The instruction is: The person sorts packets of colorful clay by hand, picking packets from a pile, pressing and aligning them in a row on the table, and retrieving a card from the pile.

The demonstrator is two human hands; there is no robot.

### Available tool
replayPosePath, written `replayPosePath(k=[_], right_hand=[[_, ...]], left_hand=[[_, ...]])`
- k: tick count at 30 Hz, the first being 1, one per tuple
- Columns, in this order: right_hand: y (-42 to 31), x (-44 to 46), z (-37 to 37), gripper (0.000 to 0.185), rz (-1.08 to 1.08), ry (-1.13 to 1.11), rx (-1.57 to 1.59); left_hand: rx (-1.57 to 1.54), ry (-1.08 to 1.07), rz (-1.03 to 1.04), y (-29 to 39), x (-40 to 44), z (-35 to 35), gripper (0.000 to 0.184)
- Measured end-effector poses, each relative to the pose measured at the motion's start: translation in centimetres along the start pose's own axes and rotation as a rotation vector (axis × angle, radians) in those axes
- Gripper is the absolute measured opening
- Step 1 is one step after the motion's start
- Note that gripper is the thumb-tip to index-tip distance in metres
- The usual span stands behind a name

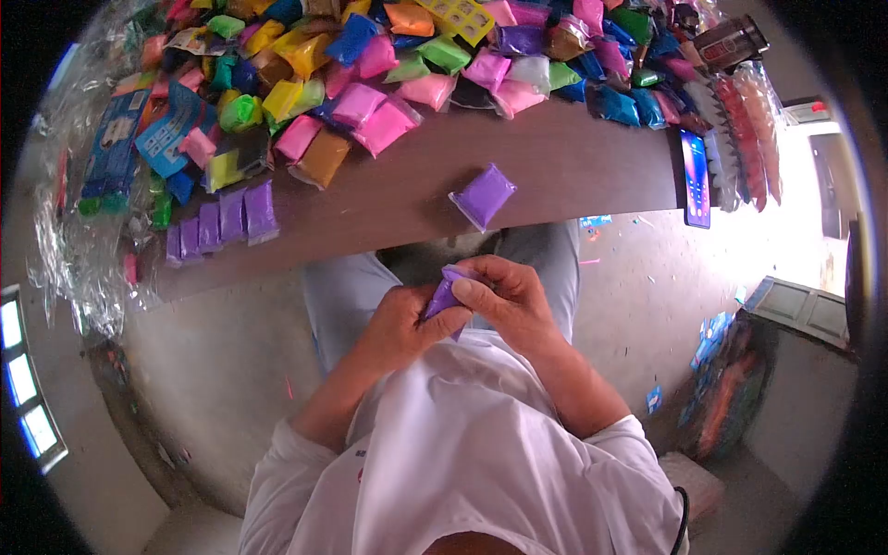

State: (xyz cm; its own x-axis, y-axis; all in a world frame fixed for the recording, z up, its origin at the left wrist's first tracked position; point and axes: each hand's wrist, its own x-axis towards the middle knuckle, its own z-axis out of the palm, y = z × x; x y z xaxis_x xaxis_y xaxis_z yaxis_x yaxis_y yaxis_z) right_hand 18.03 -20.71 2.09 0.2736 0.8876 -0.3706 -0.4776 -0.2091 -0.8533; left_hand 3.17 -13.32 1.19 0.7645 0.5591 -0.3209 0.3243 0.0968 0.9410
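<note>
Above my lap, just off the table's near edge, both hands hold one small purple packet point(442, 298). My left hand point(407, 319) grips its lower left side with the thumb across it. My right hand point(507, 294) pinches its upper right part, thumb pressed on the front. The fingers hide much of the packet. Another purple packet point(487, 196) lies alone on the brown table point(388, 199), just beyond my hands. At the left of the table, several purple packets point(231, 217) lie side by side in a row.
A large heap of coloured packets point(370, 55) covers the far side of the table. Clear plastic wrapping point(69, 222) hangs at the left. A phone point(695, 176) lies at the right edge, near a dark jar point(731, 42). Scraps are scattered over the floor.
</note>
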Motion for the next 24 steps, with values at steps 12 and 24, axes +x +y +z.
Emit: replayPosePath(k=[12,24], right_hand=[[1.6,-0.3,-0.8,0.025,-0.076,-0.039,0.139],[1.4,-1.1,-0.1,0.019,-0.112,0.106,-0.043]], left_hand=[[-0.376,0.062,0.023,0.1,0.3,0.2,0.039],[0.017,0.097,0.099,0.6,0.4,0.4,0.043]])
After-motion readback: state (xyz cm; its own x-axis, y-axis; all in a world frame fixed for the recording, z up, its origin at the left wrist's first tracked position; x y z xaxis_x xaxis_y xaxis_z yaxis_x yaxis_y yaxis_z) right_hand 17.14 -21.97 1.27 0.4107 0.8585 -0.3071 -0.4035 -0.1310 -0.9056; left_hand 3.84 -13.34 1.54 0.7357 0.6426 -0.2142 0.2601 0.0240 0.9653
